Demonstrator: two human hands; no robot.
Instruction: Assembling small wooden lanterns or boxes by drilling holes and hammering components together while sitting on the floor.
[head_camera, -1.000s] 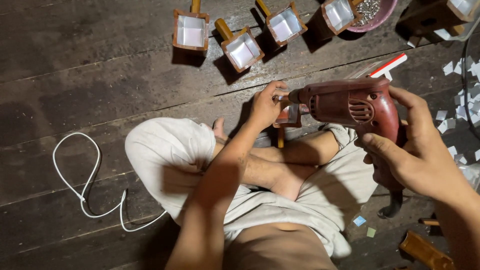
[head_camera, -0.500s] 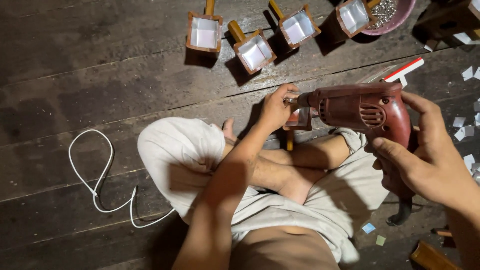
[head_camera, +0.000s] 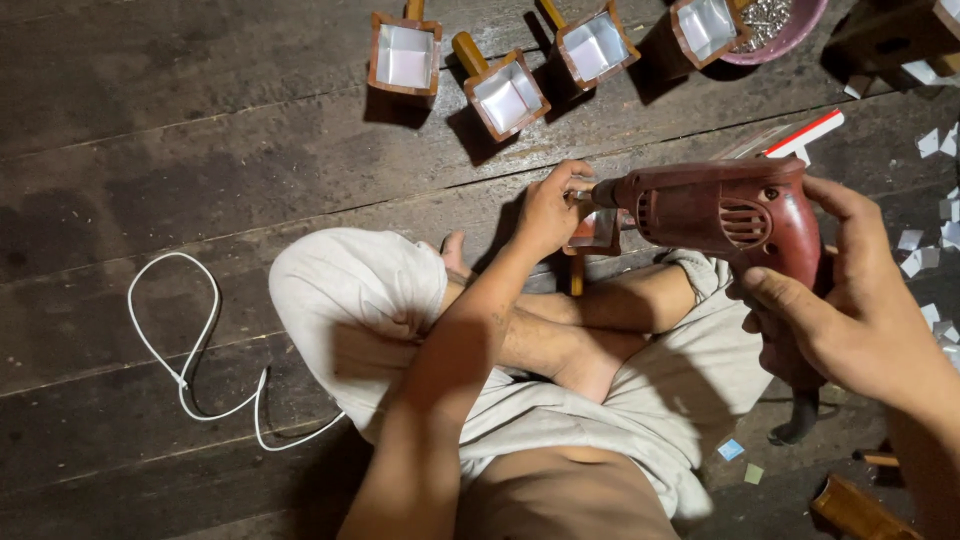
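Head view: right hand (head_camera: 860, 300) grips the red drill (head_camera: 740, 215), its tip at a small wooden box (head_camera: 597, 230) pinched by left hand (head_camera: 550, 210), four similar boxes (head_camera: 505, 95) beyond the drill, white cord (head_camera: 190, 350) far left, dark plank floor (head_camera: 200, 150).

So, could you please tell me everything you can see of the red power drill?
The power drill has a dark red, worn, glossy body with vent slots on its side and a grey chuck at its nose. It lies roughly level, nose pointing left, above the person's crossed legs. The right hand grips its handle; the left hand is at the chuck, against a small wooden box. A black cord end hangs below the handle.
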